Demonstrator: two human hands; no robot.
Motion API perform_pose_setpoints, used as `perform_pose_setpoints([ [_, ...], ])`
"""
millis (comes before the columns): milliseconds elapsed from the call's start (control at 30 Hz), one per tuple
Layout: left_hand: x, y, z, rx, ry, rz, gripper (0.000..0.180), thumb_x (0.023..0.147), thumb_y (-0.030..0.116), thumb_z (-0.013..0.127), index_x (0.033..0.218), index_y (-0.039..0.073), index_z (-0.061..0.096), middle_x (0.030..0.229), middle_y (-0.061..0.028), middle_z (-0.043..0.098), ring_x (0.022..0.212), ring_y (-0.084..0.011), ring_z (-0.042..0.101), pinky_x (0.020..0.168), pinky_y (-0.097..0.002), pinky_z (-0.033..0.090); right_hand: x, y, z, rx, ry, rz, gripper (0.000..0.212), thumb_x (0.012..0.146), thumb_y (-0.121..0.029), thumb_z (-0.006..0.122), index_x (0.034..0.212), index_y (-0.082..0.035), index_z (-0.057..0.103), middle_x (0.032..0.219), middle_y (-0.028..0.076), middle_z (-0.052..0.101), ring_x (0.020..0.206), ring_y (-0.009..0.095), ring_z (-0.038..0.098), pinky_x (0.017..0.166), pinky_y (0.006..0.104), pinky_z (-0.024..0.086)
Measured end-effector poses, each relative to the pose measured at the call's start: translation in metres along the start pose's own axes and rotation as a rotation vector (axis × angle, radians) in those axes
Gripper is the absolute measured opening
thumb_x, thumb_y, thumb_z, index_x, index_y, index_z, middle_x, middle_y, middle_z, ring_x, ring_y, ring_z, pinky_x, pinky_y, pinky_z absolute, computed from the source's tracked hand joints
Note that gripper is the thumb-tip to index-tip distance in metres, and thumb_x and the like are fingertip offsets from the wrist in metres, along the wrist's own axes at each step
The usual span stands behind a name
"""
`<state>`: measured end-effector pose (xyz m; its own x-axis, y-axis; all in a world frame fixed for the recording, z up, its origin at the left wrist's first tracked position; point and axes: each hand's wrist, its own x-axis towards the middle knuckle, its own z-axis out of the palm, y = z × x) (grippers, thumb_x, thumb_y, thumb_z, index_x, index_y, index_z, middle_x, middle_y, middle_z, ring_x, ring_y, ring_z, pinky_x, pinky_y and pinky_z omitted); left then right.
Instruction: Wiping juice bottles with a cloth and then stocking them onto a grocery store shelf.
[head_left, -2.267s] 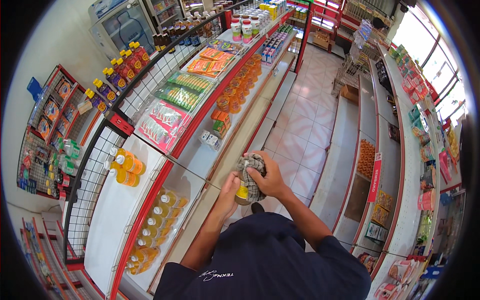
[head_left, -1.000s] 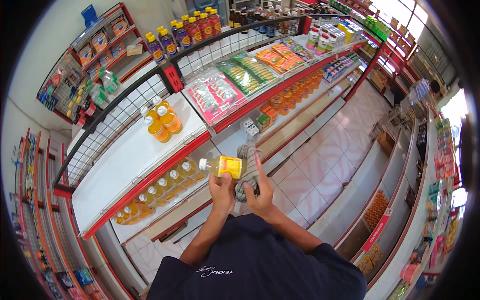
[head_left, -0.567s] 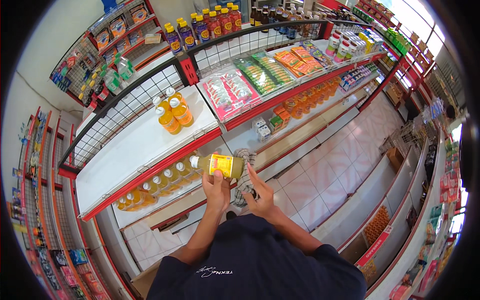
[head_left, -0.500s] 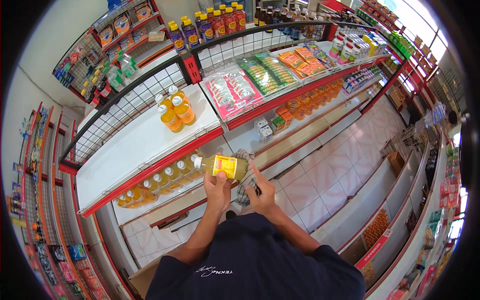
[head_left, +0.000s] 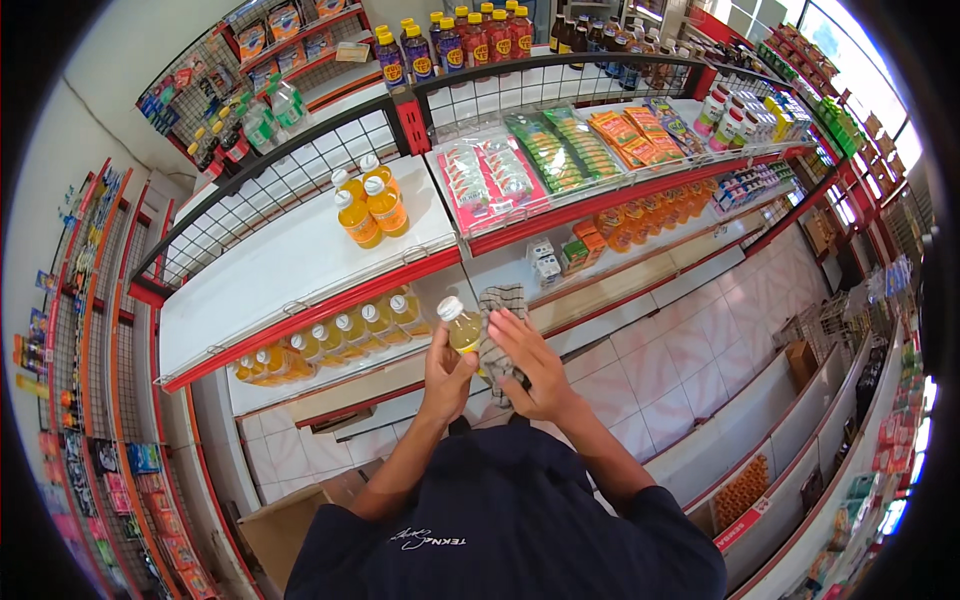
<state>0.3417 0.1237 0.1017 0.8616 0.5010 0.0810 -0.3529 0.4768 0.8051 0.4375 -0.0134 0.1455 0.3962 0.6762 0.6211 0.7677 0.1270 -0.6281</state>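
Note:
My left hand (head_left: 449, 377) is wrapped around a bottle of pale yellow drink (head_left: 463, 329) with a white cap, held upright in front of my chest. On the bottle's right side, my right hand (head_left: 529, 362) presses a grey checked cloth (head_left: 501, 299) against it. The fingers and the cloth hide most of the label and the lower part. On the white shelf top (head_left: 280, 285) ahead of me stands a small group of orange drink bottles (head_left: 371, 210). A row of yellow bottles (head_left: 350, 328) lines the shelf below.
Right of the bottles, a clear-edged tray holds flat colourful packets (head_left: 560, 148). Black wire mesh (head_left: 270, 203) runs along the back of the shelf. An open cardboard box (head_left: 290, 520) sits at my lower left. More shelving (head_left: 780, 440) stands on the right.
The bottle has gone from lying sideways to upright, its cap now on top. My right hand has brought the cloth against its side. The view has shifted slightly.

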Motion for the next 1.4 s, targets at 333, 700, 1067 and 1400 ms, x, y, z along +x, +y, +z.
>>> perform_pose_setpoints([
  [333, 0.005, 0.001, 0.008, -0.093, -0.007, -0.11, 0.066, 0.096, 0.029, 0.063, 0.146, 0.001, 0.032, 0.143, -0.0107, 0.046, 0.132, -0.023, 0.046, 0.112, -0.0382, 0.034, -0.044, 0.013, 0.006, 0.351, 0.131, 0.362, 0.047, 0.083, 0.002, 0.058, 0.13, 0.006, 0.054, 0.133, 0.024, 0.056, 0.128, 0.034, 0.053, 0.107, 0.0376, 0.04],
  [700, -0.006, -0.019, 0.023, -0.126, 0.075, -0.177, 0.048, 0.105, 0.026, 0.041, 0.147, 0.002, 0.034, 0.14, -0.0103, 0.049, 0.13, -0.0208, 0.047, 0.11, -0.0373, 0.035, -0.031, 0.008, 0.015, 0.174, 0.224, 0.246, 0.049, 0.082, 0.002, 0.059, 0.13, 0.006, 0.054, 0.137, 0.023, 0.053, 0.133, 0.035, 0.048, 0.109, 0.0399, 0.039],
  [1067, -0.006, -0.005, -0.026, -0.089, 0.002, -0.297, 0.059, 0.096, 0.04, 0.062, 0.139, 0.004, 0.043, 0.129, -0.0066, 0.056, 0.119, -0.0176, 0.054, 0.102, -0.0337, 0.043, -0.018, 0.004, 0.041, 0.251, 0.138, 0.222, 0.061, 0.083, 0.002, 0.058, 0.143, 0.003, 0.042, 0.146, 0.022, 0.044, 0.139, 0.034, 0.039, 0.113, 0.0393, 0.032],
  [1400, -0.014, 0.055, -0.071, 0.153, -0.218, -0.357, 0.073, 0.093, 0.013, 0.066, 0.149, 0.01, 0.019, 0.121, -0.0108, 0.057, 0.109, -0.0136, 0.054, 0.093, -0.0281, 0.043, 0.05, 0.013, 0.055, 0.508, -0.109, 0.329, 0.024, 0.087, -0.003, 0.064, 0.11, 0.0, 0.058, 0.101, 0.009, 0.064, 0.094, 0.018, 0.061, 0.086, 0.0328, 0.048],
])
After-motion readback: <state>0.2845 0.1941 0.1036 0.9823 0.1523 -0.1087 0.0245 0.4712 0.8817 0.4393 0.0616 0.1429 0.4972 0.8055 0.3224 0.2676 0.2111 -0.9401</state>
